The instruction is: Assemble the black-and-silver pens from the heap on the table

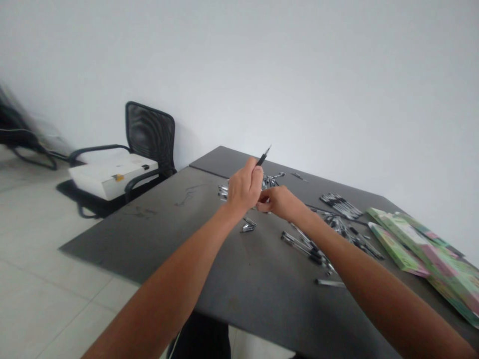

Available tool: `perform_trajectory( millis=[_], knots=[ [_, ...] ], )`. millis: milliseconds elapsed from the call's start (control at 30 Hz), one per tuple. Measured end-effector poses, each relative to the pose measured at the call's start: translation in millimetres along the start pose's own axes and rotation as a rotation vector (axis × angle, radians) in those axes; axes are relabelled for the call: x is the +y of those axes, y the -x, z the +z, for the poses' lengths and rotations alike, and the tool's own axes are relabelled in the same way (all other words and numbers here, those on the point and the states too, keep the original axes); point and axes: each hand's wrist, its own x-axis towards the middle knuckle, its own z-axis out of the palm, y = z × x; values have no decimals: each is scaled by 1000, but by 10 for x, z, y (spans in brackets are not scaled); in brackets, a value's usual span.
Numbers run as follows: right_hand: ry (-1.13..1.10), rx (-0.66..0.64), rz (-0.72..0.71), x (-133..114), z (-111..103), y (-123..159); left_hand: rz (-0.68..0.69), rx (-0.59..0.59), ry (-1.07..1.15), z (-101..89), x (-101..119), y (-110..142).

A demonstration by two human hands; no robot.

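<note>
Over the table (pixel 254 279), left hand (pixel 244 185) grips one pen (pixel 262 159); right hand (pixel 280 202) curls, its hold unclear.

Table's (pixel 164 237) dk gray w/ a seam nr the far side, kinda scuffed (pixel 189 194) on the L. Row of pens (pixel 340 206) past the seam, messier pens (pixel 299 244) closer on the R, few small clear bits (pixel 248 226) abt mid-table, 1 loose tube (pixel 329 283) nr the front, green/pink boxes (pixel 415 244) piled far R.
</note>
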Motion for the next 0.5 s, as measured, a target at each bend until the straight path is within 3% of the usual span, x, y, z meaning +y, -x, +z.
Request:
perform_trajectory(
  millis=[133, 233, 367, 500],
  knots=[
    [-236, 175, 97, 225, -217, 429, 44, -56, 67, 38, 188, 73],
    [-756, 306, 203, 329, -291, 806, 73, -142, 145, 72, 388, 184],
    [-1312, 338, 299, 369, -348, 1170, 105, -309, 238, 116, 651, 377],
    [-1593, 365, 325, 409, -372, 1343, 90, -468, 284, 156, 825, 555]
  ],
)
